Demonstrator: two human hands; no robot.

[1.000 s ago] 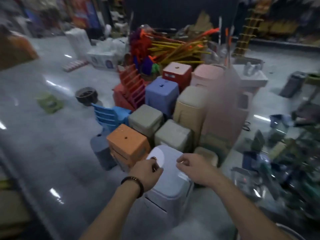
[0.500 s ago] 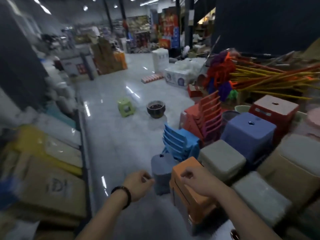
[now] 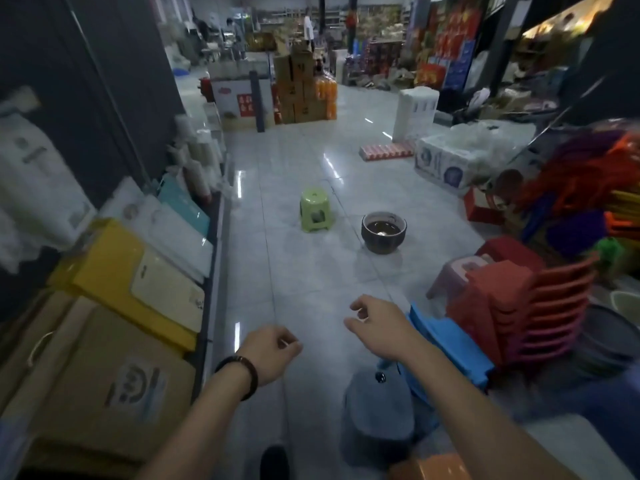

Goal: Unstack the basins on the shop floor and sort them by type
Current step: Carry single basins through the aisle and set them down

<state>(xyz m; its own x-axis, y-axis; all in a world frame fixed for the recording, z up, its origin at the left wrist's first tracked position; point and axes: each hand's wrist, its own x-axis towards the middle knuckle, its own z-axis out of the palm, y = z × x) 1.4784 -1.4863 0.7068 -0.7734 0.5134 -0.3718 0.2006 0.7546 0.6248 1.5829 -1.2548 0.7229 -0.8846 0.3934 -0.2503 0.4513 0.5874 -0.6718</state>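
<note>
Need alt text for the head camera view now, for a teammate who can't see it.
The left hand and right hand are held out empty, fingers loosely curled, over a tiled shop aisle. Ahead stand a green stool and a dark basin; stacked red chairs sit at right.

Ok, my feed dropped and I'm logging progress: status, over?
Left hand and right hand empty, loosely curled, over floor. Dark round basin ahead on tiles, untouched. Light green plastic stool left of it, apart.
</note>
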